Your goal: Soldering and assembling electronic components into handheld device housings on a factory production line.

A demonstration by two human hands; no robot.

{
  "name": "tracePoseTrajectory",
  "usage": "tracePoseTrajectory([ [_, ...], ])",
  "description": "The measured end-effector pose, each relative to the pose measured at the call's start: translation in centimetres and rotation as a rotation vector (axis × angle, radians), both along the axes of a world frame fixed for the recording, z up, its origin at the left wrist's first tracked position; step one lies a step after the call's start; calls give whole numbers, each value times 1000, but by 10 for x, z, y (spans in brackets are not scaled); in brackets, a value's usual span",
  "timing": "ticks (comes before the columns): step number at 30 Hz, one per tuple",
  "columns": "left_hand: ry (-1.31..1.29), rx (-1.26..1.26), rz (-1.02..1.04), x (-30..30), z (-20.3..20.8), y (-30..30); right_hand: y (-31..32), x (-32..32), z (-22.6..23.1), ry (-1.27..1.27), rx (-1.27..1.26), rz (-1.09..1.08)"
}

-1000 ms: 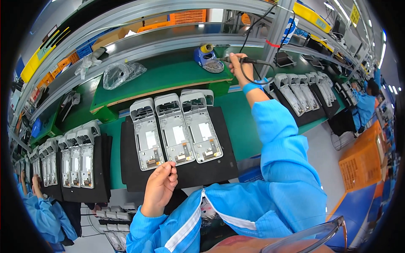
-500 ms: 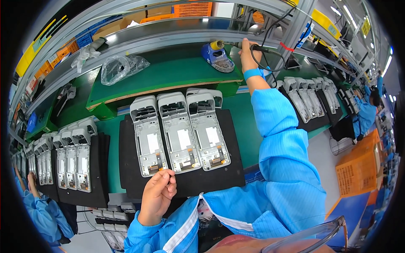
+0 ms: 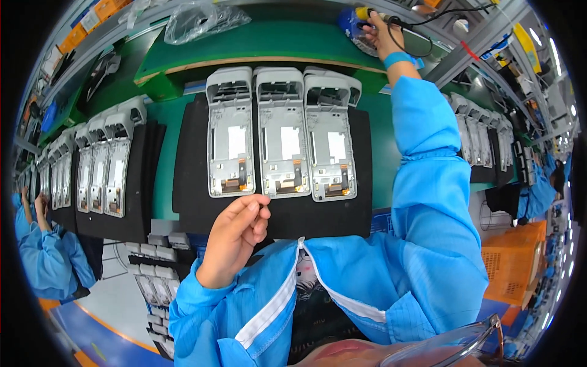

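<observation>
My right hand (image 3: 384, 38), a blue band at its wrist, reaches to the far right with its fingers closed round a soldering iron (image 3: 392, 20). The iron's front end is at the yellow holder of a blue soldering iron stand (image 3: 348, 23); whether it sits inside, I cannot tell. Nearer me, my left hand (image 3: 239, 232) is closed in a pinch just below the grey device housings. Anything between its fingertips is too small to make out. Three open housings, left (image 3: 230, 134), middle (image 3: 282, 134) and right (image 3: 330, 137), lie side by side on a black mat (image 3: 324, 220).
A green raised shelf (image 3: 287, 40) runs behind the mat, with a clear plastic bag (image 3: 202, 23) on it. More housings stand in rows left (image 3: 116, 171) and right (image 3: 474, 131). Black cable (image 3: 449, 13) trails from the iron. Co-workers in blue sit at both sides.
My right hand has brought the soldering iron closer to the stand's yellow holder. The whole view has shifted, so the bench appears higher. My left hand keeps its pinch near the housings.
</observation>
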State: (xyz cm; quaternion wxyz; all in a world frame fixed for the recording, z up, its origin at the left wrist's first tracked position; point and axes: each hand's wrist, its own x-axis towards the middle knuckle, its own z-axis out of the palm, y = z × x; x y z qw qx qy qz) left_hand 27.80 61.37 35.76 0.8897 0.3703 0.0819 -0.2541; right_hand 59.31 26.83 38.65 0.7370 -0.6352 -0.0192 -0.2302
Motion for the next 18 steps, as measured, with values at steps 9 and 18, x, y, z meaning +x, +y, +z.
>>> tracePoseTrajectory([
  [9, -8, 77, -30, -4, -7, -11, 10, -33, -14, 53, 111, 60],
  [18, 86, -96, -85, 3, -11, -32, 87, -223, 6, 229, -323, 264],
])
